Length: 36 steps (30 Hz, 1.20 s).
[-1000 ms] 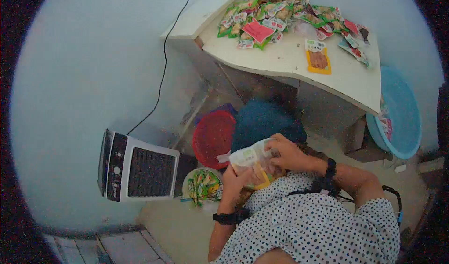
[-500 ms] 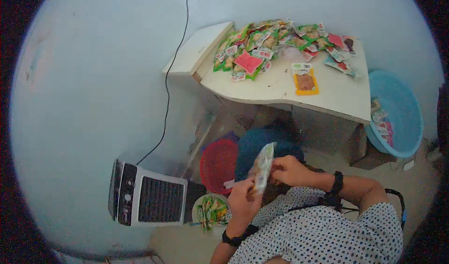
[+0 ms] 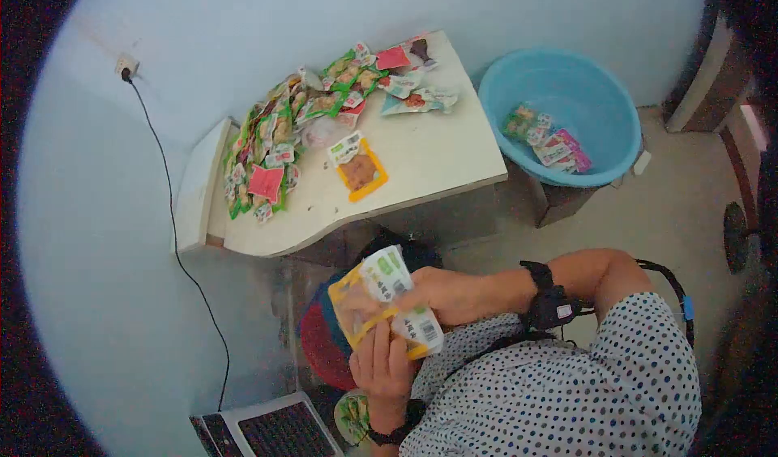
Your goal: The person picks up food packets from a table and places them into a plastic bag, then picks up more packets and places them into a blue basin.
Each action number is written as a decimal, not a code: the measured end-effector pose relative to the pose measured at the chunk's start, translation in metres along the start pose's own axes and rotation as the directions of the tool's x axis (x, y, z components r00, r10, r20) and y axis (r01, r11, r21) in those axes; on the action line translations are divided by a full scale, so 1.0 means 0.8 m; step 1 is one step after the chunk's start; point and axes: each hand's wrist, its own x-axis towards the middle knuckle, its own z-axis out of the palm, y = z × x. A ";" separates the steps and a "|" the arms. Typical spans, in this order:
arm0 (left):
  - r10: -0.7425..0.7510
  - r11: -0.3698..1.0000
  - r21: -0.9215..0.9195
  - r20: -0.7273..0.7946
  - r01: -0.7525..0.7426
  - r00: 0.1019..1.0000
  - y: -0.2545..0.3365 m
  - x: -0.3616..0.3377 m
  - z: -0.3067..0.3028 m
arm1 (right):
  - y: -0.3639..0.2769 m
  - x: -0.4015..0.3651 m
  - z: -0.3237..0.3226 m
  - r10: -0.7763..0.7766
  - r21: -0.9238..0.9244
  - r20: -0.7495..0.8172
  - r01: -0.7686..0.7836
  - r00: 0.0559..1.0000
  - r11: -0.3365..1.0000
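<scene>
In front of the spotted shirt, two yellow-and-white snack packets overlap between my hands, printed white ends toward the right. My left hand closes on their lower edge, with fingers over the yellow border. My right hand is closed on the white ends; its fingertips are partly hidden. Another yellow-bordered snack packet with a brown filling lies flat on the white table. Behind it on the table is a heap of mostly green snack packets.
A blue basin holding several packets stands right of the table. Below my hands are a red tub and a container of green packets. An air cooler is at lower left; its black cord runs up the wall.
The view has swung right, bringing more of the blue basin into sight. The packets in my hands have turned from nearly edge-on to face-up, showing two overlapping.
</scene>
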 end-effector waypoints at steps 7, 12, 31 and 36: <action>-0.067 0.996 -0.068 -0.032 0.065 0.997 0.004 -0.006 0.017 | -0.127 -0.070 -0.075 -0.237 0.023 -0.253 0.251 0.938 0.968; -0.242 0.957 -0.125 0.156 0.262 0.958 -0.025 -0.038 0.022 | -0.217 -0.156 -0.199 -0.734 -0.548 -0.311 0.517 0.604 0.658; -0.488 0.845 -0.132 0.207 0.518 0.848 -0.047 -0.102 0.024 | -0.166 -0.232 -0.567 -0.478 -0.687 -0.675 -0.715 0.562 0.131; -0.485 0.828 -0.166 0.270 0.536 0.832 -0.049 -0.084 0.013 | -0.120 -0.200 -0.693 -0.562 -0.585 -0.497 -0.734 0.661 -0.346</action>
